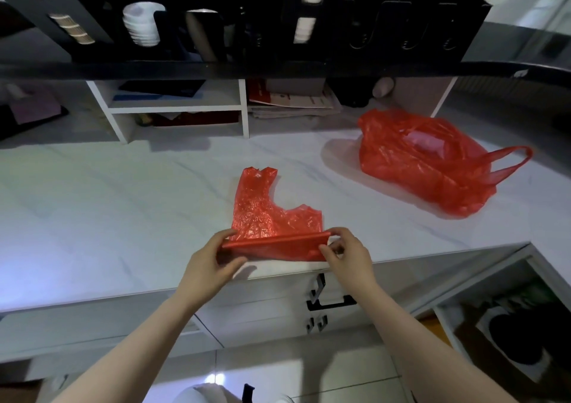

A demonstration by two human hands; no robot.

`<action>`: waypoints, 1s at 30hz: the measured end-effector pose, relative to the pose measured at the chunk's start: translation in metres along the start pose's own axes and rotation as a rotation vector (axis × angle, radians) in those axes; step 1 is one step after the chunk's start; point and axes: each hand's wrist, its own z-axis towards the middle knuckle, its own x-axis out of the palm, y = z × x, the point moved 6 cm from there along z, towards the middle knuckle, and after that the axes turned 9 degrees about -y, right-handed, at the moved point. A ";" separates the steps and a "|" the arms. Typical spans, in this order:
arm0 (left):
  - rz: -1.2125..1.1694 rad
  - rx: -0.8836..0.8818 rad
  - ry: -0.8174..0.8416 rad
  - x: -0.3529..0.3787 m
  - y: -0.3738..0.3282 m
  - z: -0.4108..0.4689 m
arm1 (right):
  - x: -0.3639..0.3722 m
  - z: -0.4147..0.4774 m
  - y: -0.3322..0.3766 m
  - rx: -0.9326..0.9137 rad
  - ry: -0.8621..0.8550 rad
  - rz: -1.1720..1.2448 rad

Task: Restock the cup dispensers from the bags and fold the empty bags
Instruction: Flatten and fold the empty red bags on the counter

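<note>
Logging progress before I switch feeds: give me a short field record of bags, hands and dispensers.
bag in work: flattened red bag, at near edge of counter, bottom edge folded up
left hand: pinches fold's left end
right hand: pinches fold's right end
other bag: crumpled red bag, right side of counter, not folded
dispensers: black rack above, white cups in some slots

The flattened red bag [265, 214] of thin, crinkled, translucent plastic caught glossy highlights. The crumpled red bag [423, 161] beside it was the same shiny film. The white marble-patterned countertop [123, 211] looked smooth and polished. The black cup dispenser rack [278, 32] appeared matt, holding smooth white cups [142, 26].
</note>
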 end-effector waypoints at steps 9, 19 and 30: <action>0.137 -0.113 -0.206 0.009 -0.010 0.011 | 0.011 0.005 0.006 -0.017 -0.111 -0.213; 0.602 0.223 0.114 0.033 -0.020 0.012 | 0.043 -0.002 0.012 -0.448 0.244 -0.577; 0.597 0.321 0.270 0.021 -0.010 0.002 | 0.024 -0.003 0.002 -0.509 0.289 -0.338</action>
